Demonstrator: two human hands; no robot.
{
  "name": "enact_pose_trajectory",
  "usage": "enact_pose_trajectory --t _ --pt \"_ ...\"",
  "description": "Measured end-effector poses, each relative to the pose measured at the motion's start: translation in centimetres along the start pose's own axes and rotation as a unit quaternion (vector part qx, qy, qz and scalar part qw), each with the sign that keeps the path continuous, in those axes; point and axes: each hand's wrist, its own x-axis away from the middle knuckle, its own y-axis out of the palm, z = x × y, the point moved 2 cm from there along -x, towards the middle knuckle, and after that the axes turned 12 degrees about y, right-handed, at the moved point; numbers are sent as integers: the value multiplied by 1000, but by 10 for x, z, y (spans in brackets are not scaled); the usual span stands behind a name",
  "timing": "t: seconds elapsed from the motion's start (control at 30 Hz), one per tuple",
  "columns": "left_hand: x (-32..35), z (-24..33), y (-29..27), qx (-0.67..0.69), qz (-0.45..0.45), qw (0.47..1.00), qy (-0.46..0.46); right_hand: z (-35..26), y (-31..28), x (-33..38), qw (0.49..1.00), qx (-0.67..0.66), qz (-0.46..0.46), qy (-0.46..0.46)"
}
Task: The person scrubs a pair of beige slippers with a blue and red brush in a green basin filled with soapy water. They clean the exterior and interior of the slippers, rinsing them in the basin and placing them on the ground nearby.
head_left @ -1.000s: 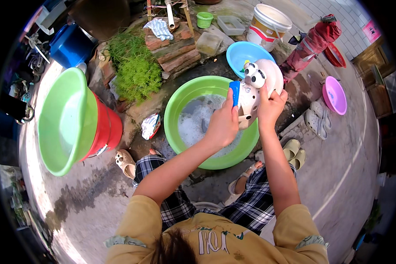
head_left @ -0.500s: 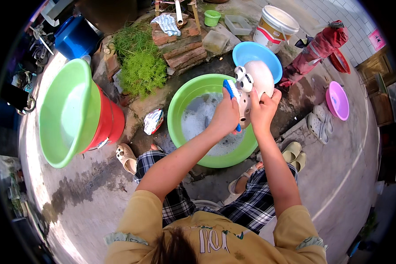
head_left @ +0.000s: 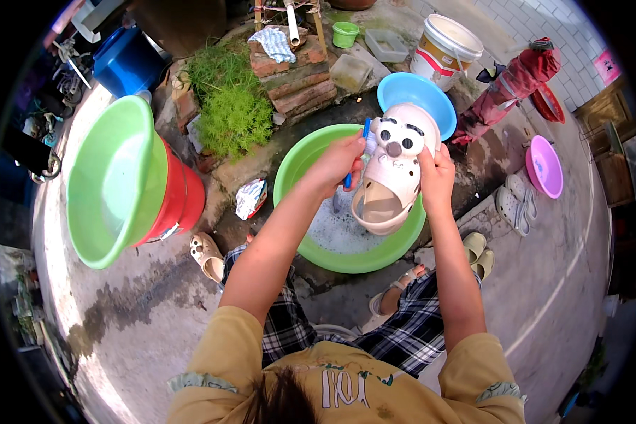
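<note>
My right hand (head_left: 437, 177) is closed on the right side of a pale clog (head_left: 389, 173), which has a cartoon face with big eyes and a dark nose on its top. The clog is tilted so its top and its opening face me. In my left hand (head_left: 340, 164) is a blue scrub brush (head_left: 367, 131) with whitish bristles, held upright at the clog's left side. Whether the bristles touch the clog, I cannot tell. Both are above a green basin (head_left: 311, 244) of sudsy water (head_left: 343, 226).
A blue basin (head_left: 431, 99) stands just beyond the clog. To the left, a large green basin (head_left: 106, 184) leans on a red bucket (head_left: 177, 191). Grey clogs (head_left: 512, 205), olive shoes (head_left: 479, 254) and a purple basin (head_left: 544, 166) are at right. Bricks (head_left: 297, 78) rise behind.
The clog has turned so its face and opening now show toward me. My left hand with the brush has shifted left, from over the clog to its side.
</note>
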Motion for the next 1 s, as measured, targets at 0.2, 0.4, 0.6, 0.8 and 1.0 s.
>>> enact_pose_trajectory --t 0.2,0.4,0.6,0.8,1.0 --pt "32 12 40 -169 -89 980 57 8 -22 -23 870 -383 30 308" --pt "4 11 22 -169 27 973 155 19 4 8 864 -288 -93 403" --pt "19 -18 41 -418 -10 841 344 28 -16 -14 758 -476 -142 422" --pt "30 16 48 -421 57 888 175 22 -8 2 779 -420 -163 437" --pt "44 12 52 -411 -5 886 216 31 0 -7 754 -488 -162 410"
